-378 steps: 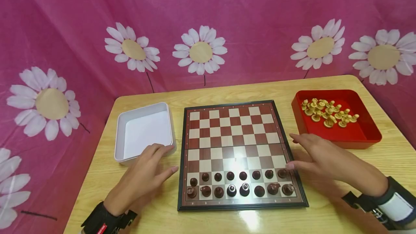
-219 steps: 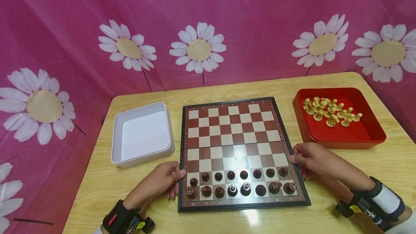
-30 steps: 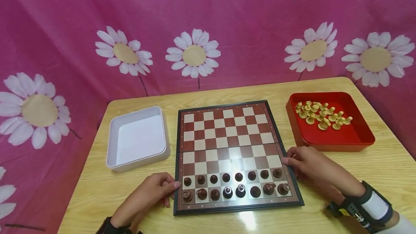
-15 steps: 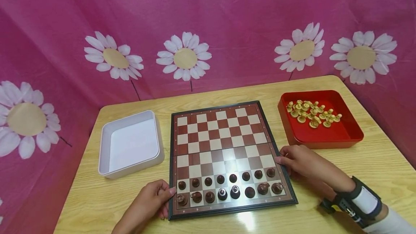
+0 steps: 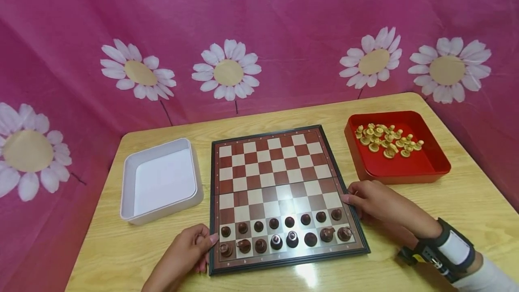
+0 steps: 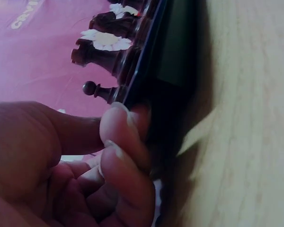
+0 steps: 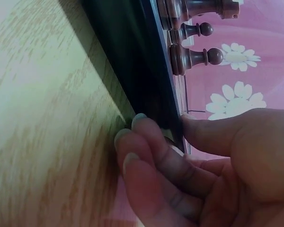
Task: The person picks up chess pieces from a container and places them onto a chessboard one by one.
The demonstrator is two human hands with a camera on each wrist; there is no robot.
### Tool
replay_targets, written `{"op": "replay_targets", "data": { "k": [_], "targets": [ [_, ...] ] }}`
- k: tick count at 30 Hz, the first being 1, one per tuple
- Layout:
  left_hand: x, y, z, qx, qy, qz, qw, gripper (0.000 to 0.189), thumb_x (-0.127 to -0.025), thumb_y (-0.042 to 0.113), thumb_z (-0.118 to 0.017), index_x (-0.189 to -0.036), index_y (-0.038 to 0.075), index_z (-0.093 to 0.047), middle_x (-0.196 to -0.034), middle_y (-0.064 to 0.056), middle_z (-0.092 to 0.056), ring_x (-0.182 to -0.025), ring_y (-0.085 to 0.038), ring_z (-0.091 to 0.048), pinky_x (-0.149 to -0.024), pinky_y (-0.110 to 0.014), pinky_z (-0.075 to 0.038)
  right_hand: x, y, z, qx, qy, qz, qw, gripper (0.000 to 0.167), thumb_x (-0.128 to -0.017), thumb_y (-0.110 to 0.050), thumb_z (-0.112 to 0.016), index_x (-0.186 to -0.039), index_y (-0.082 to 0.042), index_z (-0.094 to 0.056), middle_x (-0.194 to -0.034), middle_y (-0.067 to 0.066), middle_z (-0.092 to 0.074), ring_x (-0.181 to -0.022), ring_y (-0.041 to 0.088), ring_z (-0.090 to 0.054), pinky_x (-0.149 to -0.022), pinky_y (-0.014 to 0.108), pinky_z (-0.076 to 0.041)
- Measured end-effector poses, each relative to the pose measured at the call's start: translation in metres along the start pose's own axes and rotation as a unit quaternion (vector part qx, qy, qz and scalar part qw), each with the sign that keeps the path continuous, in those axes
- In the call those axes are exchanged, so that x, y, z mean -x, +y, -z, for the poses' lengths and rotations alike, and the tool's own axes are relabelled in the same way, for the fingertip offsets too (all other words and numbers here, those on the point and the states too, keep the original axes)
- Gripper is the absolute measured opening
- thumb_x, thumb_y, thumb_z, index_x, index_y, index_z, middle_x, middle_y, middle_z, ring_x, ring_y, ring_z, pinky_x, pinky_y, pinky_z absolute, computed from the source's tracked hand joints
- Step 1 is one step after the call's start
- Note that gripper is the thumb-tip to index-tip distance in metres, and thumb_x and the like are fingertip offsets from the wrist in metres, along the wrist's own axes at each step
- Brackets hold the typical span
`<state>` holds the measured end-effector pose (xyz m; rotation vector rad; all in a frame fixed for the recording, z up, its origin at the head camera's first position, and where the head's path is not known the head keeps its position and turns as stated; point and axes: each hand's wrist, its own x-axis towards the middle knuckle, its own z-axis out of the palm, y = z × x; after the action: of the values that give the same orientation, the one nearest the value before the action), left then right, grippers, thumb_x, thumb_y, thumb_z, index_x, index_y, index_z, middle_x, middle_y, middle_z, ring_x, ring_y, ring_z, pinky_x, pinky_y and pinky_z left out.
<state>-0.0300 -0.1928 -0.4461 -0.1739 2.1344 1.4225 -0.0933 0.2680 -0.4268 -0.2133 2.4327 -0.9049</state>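
A chessboard [image 5: 279, 166] with a black rim lies on the table. Dark brown chess pieces [image 5: 292, 239] stand upright on its two near rows. My left hand [image 5: 182, 251] grips the board's left edge near the front corner, the thumb on the rim; in the left wrist view, curled fingers [image 6: 123, 175] lie against the board's side below a rook [image 6: 94, 54] and a pawn [image 6: 102, 91]. At the right edge, my right hand [image 5: 383, 204] holds the rim, thumb above. Its fingers [image 7: 151, 142] bend at the board's side in the right wrist view.
A white box [image 5: 193, 199] with nothing seen inside stands left of the board. To the right is a red box [image 5: 430, 166] holding several cream chess pieces [image 5: 390, 151]. A pink curtain [image 5: 292, 57] with daisies hangs behind the wooden table [image 5: 101, 247].
Far earlier, both hands were off the board's edges; since then they hold them. Over the last second the whole head view has shifted left and tilted slightly, the hands keeping their places.
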Motion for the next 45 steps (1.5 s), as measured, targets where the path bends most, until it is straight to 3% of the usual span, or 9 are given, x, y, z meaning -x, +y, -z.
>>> {"op": "replay_targets", "data": {
  "k": [7, 13, 22, 29, 37, 40, 45],
  "targets": [
    [-0.002, 0.001, 0.001, -0.038, -0.019, -0.023, 0.9988, 0.033, -0.105, 0.031, -0.062, -0.090, 0.002, -0.055, -0.059, 0.000, -0.058, -0.048, -0.012, -0.054, -0.046, -0.023, -0.045, 0.008, 0.003, 0.005, 0.021, 0.015, 0.023, 0.9994, 0.026, -0.102, -0.038, -0.066, -0.101, -0.011, -0.071, -0.071, -0.003, -0.058, -0.068, 0.013, -0.054, -0.058, 0.023, -0.042],
    [-0.006, -0.005, 0.001, -0.061, -0.025, -0.024, 0.9975, 0.034, -0.105, 0.033, -0.062, -0.090, 0.003, -0.056, -0.060, -0.001, -0.059, -0.047, -0.013, -0.054, -0.044, -0.023, -0.043, 0.014, -0.001, 0.017, 0.069, 0.033, 0.043, 0.9962, 0.023, -0.100, -0.034, -0.069, -0.106, -0.011, -0.073, -0.079, -0.004, -0.062, -0.073, 0.011, -0.054, -0.062, 0.024, -0.044],
    [-0.011, -0.007, 0.003, -0.063, -0.033, -0.037, 0.9968, 0.036, -0.105, 0.035, -0.062, -0.090, 0.003, -0.056, -0.060, -0.001, -0.059, -0.047, -0.013, -0.054, -0.044, -0.024, -0.044, 0.018, -0.013, 0.057, 0.091, 0.052, 0.034, 0.9939, 0.024, -0.098, -0.030, -0.072, -0.107, -0.008, -0.071, -0.075, -0.002, -0.063, -0.063, 0.012, -0.057, -0.055, 0.027, -0.050],
    [-0.010, -0.007, 0.003, -0.040, -0.042, -0.026, 0.9980, 0.034, -0.105, 0.033, -0.061, -0.093, 0.002, -0.056, -0.060, -0.001, -0.060, -0.048, -0.013, -0.057, -0.046, -0.024, -0.048, 0.010, -0.015, 0.098, 0.149, 0.086, 0.013, 0.9850, 0.039, -0.097, -0.034, -0.073, -0.118, -0.002, -0.069, -0.084, 0.000, -0.073, -0.064, 0.012, -0.065, -0.061, 0.030, -0.055],
    [-0.010, -0.009, 0.003, -0.012, -0.049, -0.020, 0.9985, 0.033, -0.105, 0.032, -0.061, -0.096, 0.000, -0.057, -0.059, -0.001, -0.061, -0.050, -0.013, -0.061, -0.048, -0.023, -0.051, -0.007, -0.010, 0.130, 0.213, 0.147, 0.021, 0.9658, 0.030, -0.092, -0.022, -0.079, -0.112, 0.000, -0.074, -0.079, 0.003, -0.071, -0.068, 0.015, -0.060, -0.060, 0.031, -0.050],
    [-0.010, -0.010, 0.003, -0.006, -0.051, -0.017, 0.9985, 0.034, -0.105, 0.032, -0.061, -0.098, 0.000, -0.057, -0.059, 0.000, -0.061, -0.051, -0.013, -0.062, -0.049, -0.023, -0.052, -0.015, -0.004, 0.135, 0.224, 0.150, 0.024, 0.9627, 0.023, -0.091, -0.018, -0.081, -0.105, -0.001, -0.077, -0.080, 0.004, -0.073, -0.068, 0.016, -0.059, -0.058, 0.030, -0.050],
    [-0.011, -0.010, 0.003, -0.006, -0.050, -0.022, 0.9985, 0.033, -0.105, 0.032, -0.062, -0.097, 0.000, -0.057, -0.058, 0.000, -0.061, -0.051, -0.012, -0.062, -0.050, -0.023, -0.053, -0.028, 0.008, 0.136, 0.222, 0.127, 0.019, 0.9666, 0.019, -0.091, -0.015, -0.079, -0.102, 0.001, -0.079, -0.080, 0.009, -0.077, -0.062, 0.016, -0.062, -0.055, 0.029, -0.054]
  ]
}}
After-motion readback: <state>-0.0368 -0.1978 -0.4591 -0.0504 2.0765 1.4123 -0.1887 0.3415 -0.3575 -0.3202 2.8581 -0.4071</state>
